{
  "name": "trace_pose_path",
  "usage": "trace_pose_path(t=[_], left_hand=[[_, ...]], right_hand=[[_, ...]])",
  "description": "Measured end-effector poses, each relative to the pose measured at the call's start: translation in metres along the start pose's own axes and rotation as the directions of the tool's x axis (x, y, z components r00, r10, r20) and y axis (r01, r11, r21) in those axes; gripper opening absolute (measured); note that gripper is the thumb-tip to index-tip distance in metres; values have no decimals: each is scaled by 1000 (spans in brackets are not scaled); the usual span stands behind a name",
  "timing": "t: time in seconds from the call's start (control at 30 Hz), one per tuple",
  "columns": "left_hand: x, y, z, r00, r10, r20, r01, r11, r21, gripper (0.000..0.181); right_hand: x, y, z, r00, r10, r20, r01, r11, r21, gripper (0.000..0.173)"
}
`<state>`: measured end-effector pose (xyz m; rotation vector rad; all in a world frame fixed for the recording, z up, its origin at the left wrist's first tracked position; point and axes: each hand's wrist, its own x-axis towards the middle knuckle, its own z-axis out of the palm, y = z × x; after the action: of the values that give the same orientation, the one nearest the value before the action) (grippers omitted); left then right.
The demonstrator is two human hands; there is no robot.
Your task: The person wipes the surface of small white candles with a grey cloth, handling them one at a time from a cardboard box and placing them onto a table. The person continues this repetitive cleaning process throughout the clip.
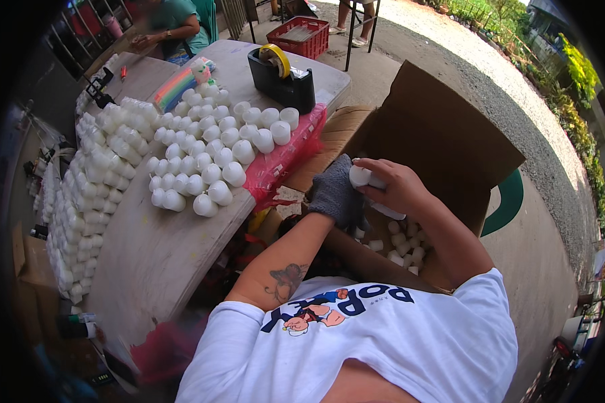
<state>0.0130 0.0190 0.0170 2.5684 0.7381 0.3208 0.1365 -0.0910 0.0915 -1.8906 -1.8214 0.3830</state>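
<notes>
My left hand [334,191] wears a grey knit glove and meets my right hand above an open cardboard box [428,126]. Its fingers are turned away, so its grip is hidden. Bare fingers of my right hand [398,184] close on a white votive candle [359,177], whose left side lies against the glove. Another white piece shows under the right fingers, partly covered. Loose white candles [406,244] lie in the bottom of the box, below my hands. To the left, rows of white candles with wicks [212,151] stand on the table [146,252].
Stacked candle packs [91,191] line the table's far left side. A black tape dispenser [282,83] with yellow-rimmed tape stands near pink plastic sheeting [287,161]. Beyond are a red crate [298,38] and a seated person [181,30]. A green chair part [506,204] shows behind the box.
</notes>
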Motion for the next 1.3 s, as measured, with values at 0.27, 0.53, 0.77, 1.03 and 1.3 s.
trace_pose_path(t=[0.27,0.53,0.77,1.03,1.3], left_hand=[[7,-15,14,987,-113,-113,83,967,-241,38],[3,-8,3,998,-36,55,27,988,151,32],[14,-14,21,972,55,227,-150,891,430,28],[11,-17,14,842,161,516,-424,787,447,27],[10,-16,11,973,-182,144,226,883,-411,20]], right_hand=[[55,-12,-1,995,26,98,-35,995,98,51],[123,7,27,987,30,-156,44,892,449,47],[155,7,77,903,-162,-398,187,982,23,38],[130,18,26,959,-197,-201,203,979,9,41],[5,104,20,541,389,746,-286,919,-272,33]])
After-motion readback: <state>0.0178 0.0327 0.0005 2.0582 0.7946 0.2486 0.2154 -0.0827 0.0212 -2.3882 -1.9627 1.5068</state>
